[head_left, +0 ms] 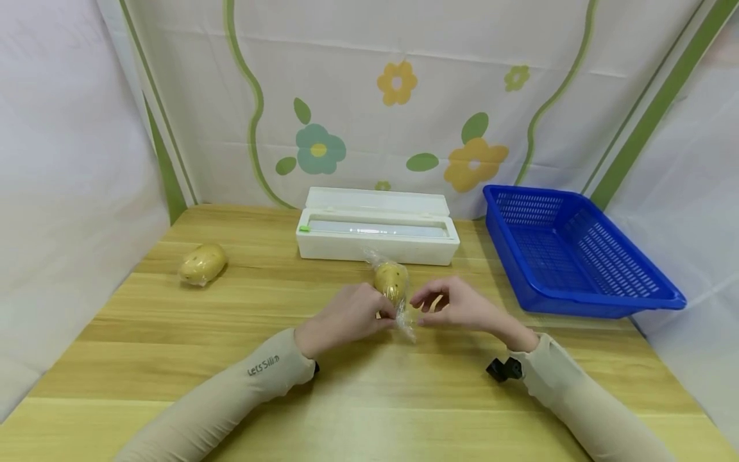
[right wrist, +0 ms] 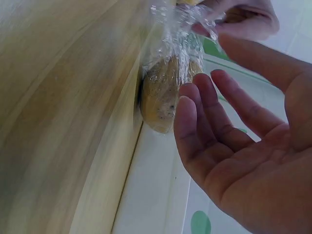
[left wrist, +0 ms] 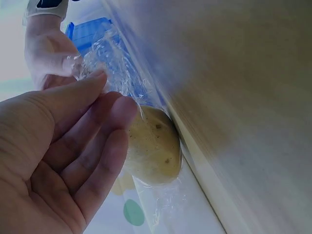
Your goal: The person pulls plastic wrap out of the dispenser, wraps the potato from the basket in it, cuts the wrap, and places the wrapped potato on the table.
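Observation:
In the middle of the head view a potato (head_left: pixel 390 281) lies on the wooden table, wrapped in clear cling film (head_left: pixel 405 326) with loose ends sticking out at front and back. My left hand (head_left: pixel 359 312) pinches the near end of the film between thumb and fingers. Just to the right, my right hand (head_left: pixel 460 304) hovers beside that end, its fingers loosely bent and apart. From the right wrist view, the film is bunched above the potato (right wrist: pixel 158 100) and the right thumb tip is close to it. A second wrapped potato (head_left: pixel 203 264) rests at the far left.
Behind the potato stands a white cling film box (head_left: pixel 378 248), its lid (head_left: pixel 375 200) raised and a green slider (head_left: pixel 304 228) at its left end. A blue plastic basket (head_left: pixel 528 282) sits at the right. A flowered curtain (head_left: pixel 358 83) encloses the table's back and sides.

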